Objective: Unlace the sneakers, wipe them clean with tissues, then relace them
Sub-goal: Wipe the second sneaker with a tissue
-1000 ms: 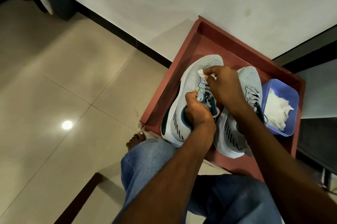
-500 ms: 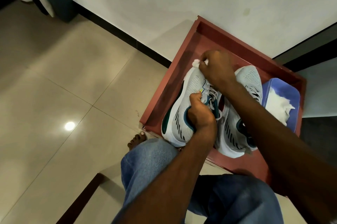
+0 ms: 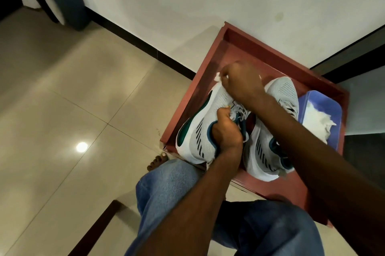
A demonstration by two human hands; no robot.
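Beige glossy floor tiles [image 3: 62,110] fill the left of my view, with a bright spot of reflected light on them, and a black skirting strip [image 3: 145,47] runs along the foot of the white wall [image 3: 187,1]. Nearer me I see bare toes [image 3: 157,162] on the tiles beside a knee in blue denim jeans [image 3: 166,189]

Moving right, I find a reddish-brown shallow wooden tray [image 3: 210,64] pushed against the wall. Inside it, the left-hand grey mesh sneaker with white sole and dark teal trim [image 3: 198,130] lies tipped onto its side, sole toward the tray's left wall. My left hand [image 3: 226,130] is clenched round this sneaker's collar and tongue — fingers curled in among the grey laces [image 3: 239,112]. Above it, my right hand [image 3: 242,82] pinches a crumpled white tissue [image 3: 217,77] and presses it onto the sneaker's toe; only a small corner of tissue shows past the knuckles

Just beside it on the right stands the second grey mesh sneaker [image 3: 281,91], upright and laced, partly hidden under my right forearm. Furthest right, in the tray's corner, a blue plastic rectangular tub [image 3: 316,99] holds a heap of white tissues [image 3: 314,120] — touching the second sneaker's side as far as I can tell
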